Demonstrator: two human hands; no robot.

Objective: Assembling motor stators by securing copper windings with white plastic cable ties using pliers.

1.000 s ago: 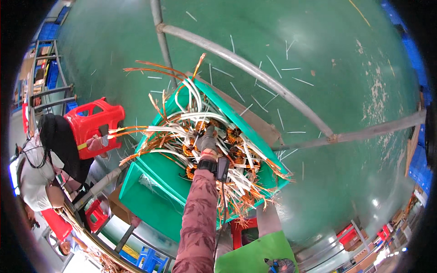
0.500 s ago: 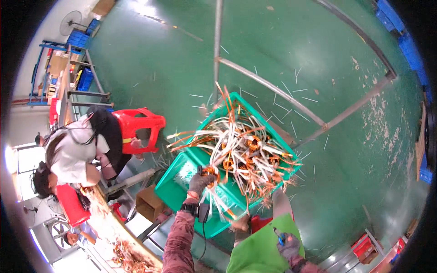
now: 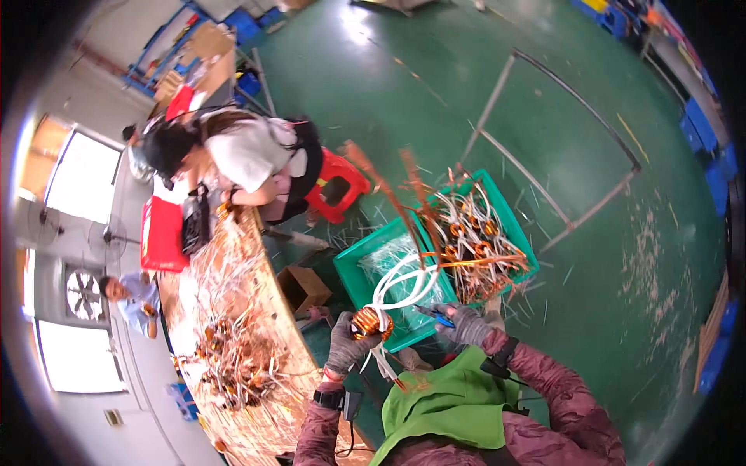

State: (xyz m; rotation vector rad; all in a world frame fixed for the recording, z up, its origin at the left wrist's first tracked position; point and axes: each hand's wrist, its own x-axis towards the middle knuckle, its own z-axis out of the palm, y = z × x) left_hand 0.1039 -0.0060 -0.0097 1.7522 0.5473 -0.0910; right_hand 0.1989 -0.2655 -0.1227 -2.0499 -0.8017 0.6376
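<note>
My left hand, in a grey glove, is closed around a copper-wound ring coil. White-sleeved leads loop up from the coil and end in long bare copper strands; more leads hang below it. My right hand, also gloved, grips blue-handled pliers, whose jaws point left toward the coil without touching it. Beyond my hands stands a green bin holding white sleeve scraps. Behind it, a second green bin is piled with similar coils.
A wooden table on my left carries a heap of coils and scraps. A co-worker bends over its far end beside a red stool. A cardboard box stands under the table edge. A metal frame lies beyond the bins.
The left hand has lifted the coil out from over the bins, toward me. The right hand has come up from my lap with the pliers. The view has swung left, showing more table.
</note>
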